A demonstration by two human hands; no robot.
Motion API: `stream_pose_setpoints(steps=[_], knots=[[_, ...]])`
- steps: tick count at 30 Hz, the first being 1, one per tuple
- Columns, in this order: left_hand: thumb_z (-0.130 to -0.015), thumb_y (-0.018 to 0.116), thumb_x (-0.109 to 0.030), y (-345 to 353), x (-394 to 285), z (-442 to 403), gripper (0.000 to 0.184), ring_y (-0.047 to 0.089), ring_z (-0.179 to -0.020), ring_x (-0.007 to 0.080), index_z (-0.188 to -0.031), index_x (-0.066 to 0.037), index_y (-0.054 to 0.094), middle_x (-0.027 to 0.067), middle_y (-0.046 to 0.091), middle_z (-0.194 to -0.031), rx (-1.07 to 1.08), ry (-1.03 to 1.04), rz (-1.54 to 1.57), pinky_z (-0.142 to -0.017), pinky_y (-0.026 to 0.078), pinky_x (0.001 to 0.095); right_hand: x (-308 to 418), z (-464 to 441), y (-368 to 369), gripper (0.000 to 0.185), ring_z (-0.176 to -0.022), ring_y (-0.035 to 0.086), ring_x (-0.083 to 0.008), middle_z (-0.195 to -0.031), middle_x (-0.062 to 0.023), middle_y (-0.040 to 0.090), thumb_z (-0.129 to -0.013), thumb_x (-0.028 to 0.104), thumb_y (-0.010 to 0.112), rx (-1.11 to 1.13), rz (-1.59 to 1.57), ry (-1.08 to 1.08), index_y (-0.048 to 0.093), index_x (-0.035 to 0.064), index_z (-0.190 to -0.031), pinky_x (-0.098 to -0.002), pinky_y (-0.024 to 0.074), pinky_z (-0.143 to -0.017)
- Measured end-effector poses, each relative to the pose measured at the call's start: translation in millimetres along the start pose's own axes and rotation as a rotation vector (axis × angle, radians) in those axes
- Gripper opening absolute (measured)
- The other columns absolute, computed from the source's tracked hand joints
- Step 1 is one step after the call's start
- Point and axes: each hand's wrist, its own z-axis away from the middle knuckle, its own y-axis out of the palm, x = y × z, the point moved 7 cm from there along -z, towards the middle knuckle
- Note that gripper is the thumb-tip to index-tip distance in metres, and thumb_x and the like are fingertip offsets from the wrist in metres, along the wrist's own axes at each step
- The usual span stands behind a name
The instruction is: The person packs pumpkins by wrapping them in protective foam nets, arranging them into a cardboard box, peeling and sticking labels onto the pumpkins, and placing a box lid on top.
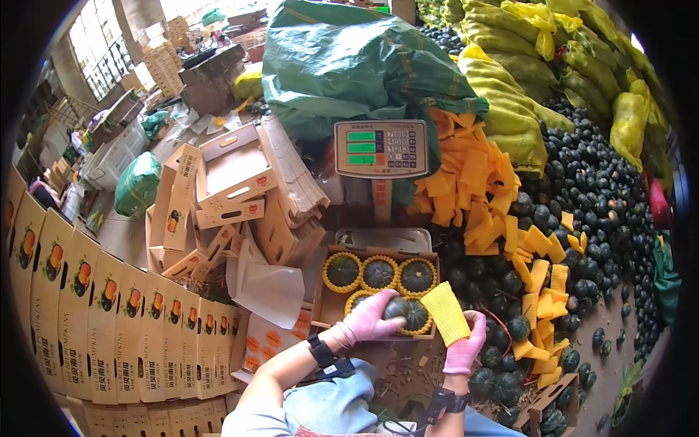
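My left hand [368,317], in a pink glove, has its fingers round a small dark green pumpkin [395,309] above the front of an open carton [317,315]. Inside that carton, several pumpkins sit in yellow foam nets, one of them at the back left [342,272]. To the right of the carton, my right hand [466,345], also pink-gloved, pinches a flattened yellow foam net [445,313]. Behind the carton stands a scale display [381,149] with green readouts.
Flat yellow nets [466,171] lie heaped at the right, beside a large pile of pumpkins [582,189]. Printed cartons [76,313] line the left. Empty trays [233,167] are stacked behind a white sheet [269,288]. Yellow mesh sacks [502,109] stand at the back.
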Motion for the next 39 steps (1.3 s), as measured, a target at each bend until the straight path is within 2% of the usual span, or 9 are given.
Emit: stream_pose_setpoints(steps=[7,12,19,22,24,26,27,34,39], knots=[[-0.085,0.058,-0.018,-12,12,-12,0.013,0.06,-0.078,0.0311,-0.091,-0.008,0.063,0.0121,0.063,-0.081,-0.11,0.116,-0.638,-0.069,0.049,0.0423,8,9,19,0.01,-0.075,0.054,-0.0083,-0.079,-0.0002,0.058,-0.077,-0.004,0.063,0.13,0.219,-0.121,0.057,0.0023,-0.083,-0.024,0.0468,-0.07],[-0.079,0.074,-0.03,-10,-68,3,0.043,0.055,-0.082,0.0211,-0.105,-0.003,0.052,0.0121,0.055,-0.089,-0.039,0.244,0.073,-0.074,0.046,0.0328,26,20,54,0.022,-0.07,0.052,-0.028,-0.075,-0.0091,0.048,-0.068,-0.001,0.065,0.051,0.566,-0.336,0.049,0.0028,-0.081,-0.0343,0.0452,-0.067],[-0.078,0.069,-0.008,-16,-63,-2,0.032,0.06,-0.089,0.0206,-0.107,-0.001,0.057,0.011,0.06,-0.095,-0.067,0.262,-0.191,-0.079,0.048,0.0299,18,17,63,0.032,-0.077,0.051,-0.0142,-0.084,-0.0025,0.049,-0.069,-0.006,0.063,0.121,0.325,-0.172,0.046,0.0048,-0.094,-0.0291,0.0461,-0.072],[-0.081,0.067,-0.008,-12,-40,1,0.027,0.061,-0.087,0.018,-0.105,0.0,0.059,0.0083,0.063,-0.094,0.013,0.136,0.102,-0.08,0.048,0.0276,13,17,68,0.034,-0.076,0.053,-0.017,-0.084,-0.0045,0.05,-0.069,-0.006,0.064,0.164,0.351,-0.279,0.047,0.0043,-0.096,-0.0295,0.0462,-0.071],[-0.089,0.061,-0.012,-7,-14,0,0.02,0.06,-0.087,0.0145,-0.107,-0.003,0.061,0.0043,0.063,-0.097,0.038,-0.149,0.857,-0.083,0.047,0.0252,22,23,75,0.024,-0.077,0.051,-0.0147,-0.081,-0.0037,0.048,-0.07,-0.008,0.062,0.285,0.541,-0.402,0.051,0.0027,-0.089,-0.0266,0.0444,-0.071],[-0.089,0.06,-0.012,-6,-20,0,0.021,0.061,-0.088,0.0147,-0.107,-0.002,0.06,0.0054,0.062,-0.097,0.109,-0.295,1.361,-0.085,0.047,0.026,2,20,74,0.016,-0.07,0.051,-0.0153,-0.078,-0.0028,0.053,-0.071,-0.008,0.062,0.519,0.438,-0.269,0.054,0.002,-0.081,-0.0276,0.0445,-0.067],[-0.089,0.061,-0.014,-9,-20,4,0.021,0.062,-0.088,0.0151,-0.105,-0.001,0.059,0.0062,0.062,-0.099,0.146,-0.312,1.421,-0.084,0.049,0.0274,-19,21,73,0.018,-0.074,0.058,-0.016,-0.086,-0.0053,0.062,-0.072,-0.01,0.061,0.633,-0.02,0.208,0.061,0.001,-0.085,-0.0271,0.0477,-0.072],[-0.092,0.059,-0.019,-27,-54,6,0.033,0.057,-0.104,0.0157,-0.117,0.003,0.057,0.0058,0.06,-0.113,0.319,0.074,0.774,-0.094,0.044,0.0298,-13,29,66,0.029,-0.097,0.065,-0.0206,-0.103,-0.0099,0.067,-0.075,-0.004,0.063,0.803,-0.632,0.486,0.063,-0.0033,-0.104,-0.0294,0.0501,-0.086],[-0.079,0.072,-0.007,-32,-61,4,0.02,0.059,-0.099,0.0221,-0.097,-0.004,0.063,0.0109,0.062,-0.108,0.06,0.345,0.301,-0.086,0.048,0.0332,2,26,80,0.03,-0.096,0.059,-0.0155,-0.11,-0.0075,0.061,-0.086,0.001,0.056,0.467,-0.398,0.111,0.055,0.0012,-0.116,-0.0296,0.0468,-0.09]])
